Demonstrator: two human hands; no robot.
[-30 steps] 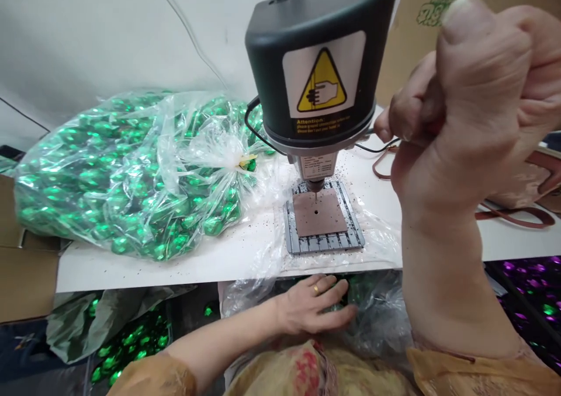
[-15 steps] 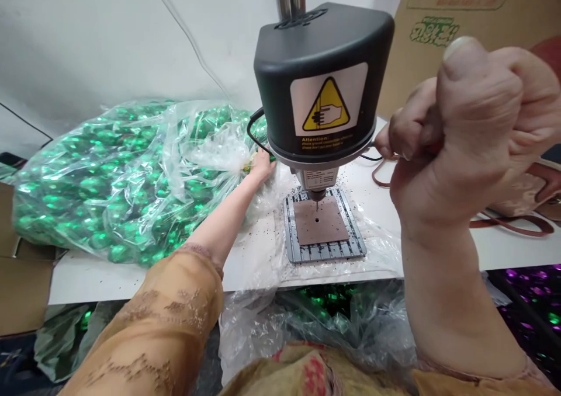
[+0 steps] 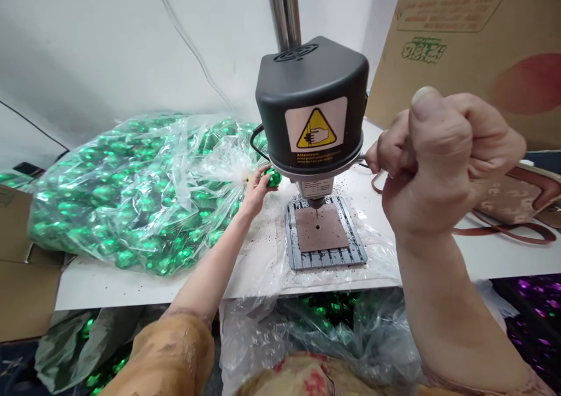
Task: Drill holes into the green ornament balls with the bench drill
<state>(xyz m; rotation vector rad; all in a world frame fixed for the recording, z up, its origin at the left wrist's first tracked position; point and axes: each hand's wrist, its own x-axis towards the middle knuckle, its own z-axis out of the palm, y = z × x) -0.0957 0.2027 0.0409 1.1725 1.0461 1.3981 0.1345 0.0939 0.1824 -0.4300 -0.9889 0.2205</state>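
A small drill press [image 3: 312, 92] stands in the middle, with a thin bit pointing down at a brown square pad [image 3: 328, 238] that has a dark hole. The pad lies on a slotted grey base plate [image 3: 326, 261]. Left of the drill head, my left hand [image 3: 254, 194] grips a shiny green faceted ball [image 3: 274, 178] in its fingers, beside the gathered neck of the plastic bag. My right hand [image 3: 438, 156] is closed in a fist at the drill press handle [image 3: 363, 159], most of which the fingers hide.
A large clear bag of green balls [image 3: 127, 191] fills the table's left side. Cardboard boxes stand at the far left and the back right. A handbag [image 3: 512, 194] with a brown strap lies at right. Dark crumbs dot the white table [image 3: 249, 267]. Plastic wrap and balls sit below its edge.
My left hand has come out from behind the drill head, and the green ball now shows in its fingers. The right fist stays at the handle, lower and further left in view.
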